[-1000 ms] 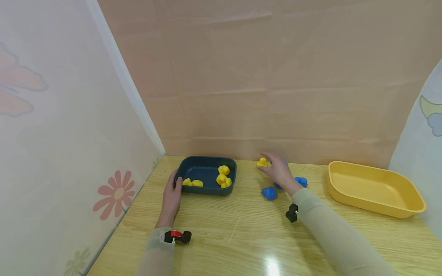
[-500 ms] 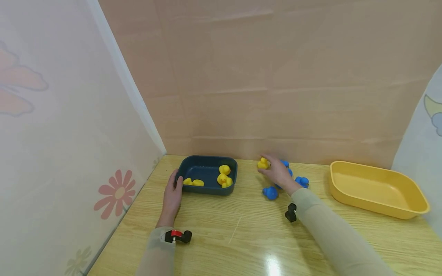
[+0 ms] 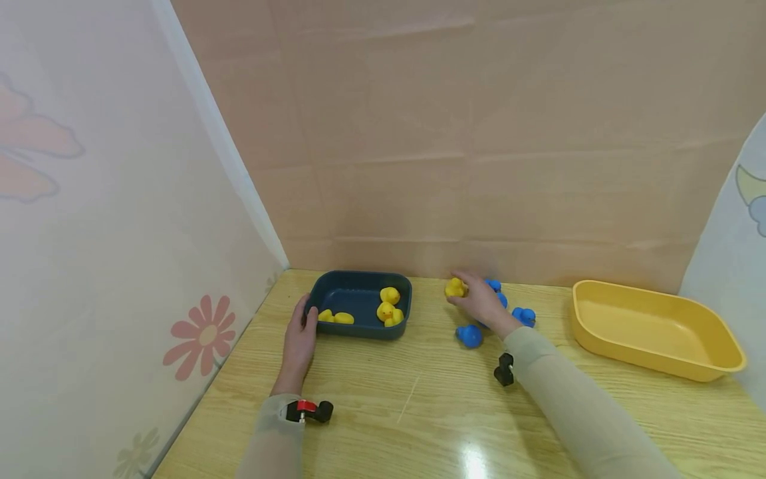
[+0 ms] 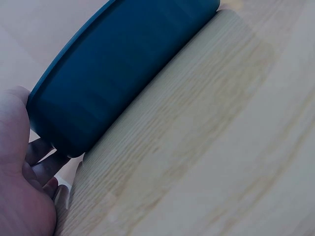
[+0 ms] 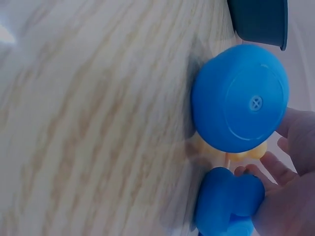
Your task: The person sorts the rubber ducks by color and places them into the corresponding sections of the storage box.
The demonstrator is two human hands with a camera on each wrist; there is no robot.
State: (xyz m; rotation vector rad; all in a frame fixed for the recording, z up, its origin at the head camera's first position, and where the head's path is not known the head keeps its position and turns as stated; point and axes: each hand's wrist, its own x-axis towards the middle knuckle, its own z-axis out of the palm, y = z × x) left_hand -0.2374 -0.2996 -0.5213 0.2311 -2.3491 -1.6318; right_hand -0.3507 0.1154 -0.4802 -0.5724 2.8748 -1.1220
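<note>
My left hand (image 3: 299,339) grips the left end of a dark blue tray (image 3: 359,334), thumb at the rim; the left wrist view shows fingers (image 4: 47,164) curled against the tray's outer wall. Several yellow rubber ducks (image 3: 385,311) lie inside it, mostly toward the right end. Right of the tray, my right hand (image 3: 481,299) pinches another yellow rubber duck (image 3: 456,287) between thumb and fingers. In the right wrist view that duck (image 5: 248,153) is mostly hidden behind a blue rubber duck (image 5: 241,98). Several blue ducks (image 3: 469,336) stand around the right hand and wrist.
A yellow tray (image 3: 658,332) stands at the right of the wooden table (image 3: 431,406). Brown paper (image 3: 383,146) covers the wall just behind the table's back edge. A flower-printed panel (image 3: 149,253) borders the left side.
The right hand's thumb and fingers have come together round the yellow duck, which has tipped slightly. The left hand stays on the dark blue tray.
</note>
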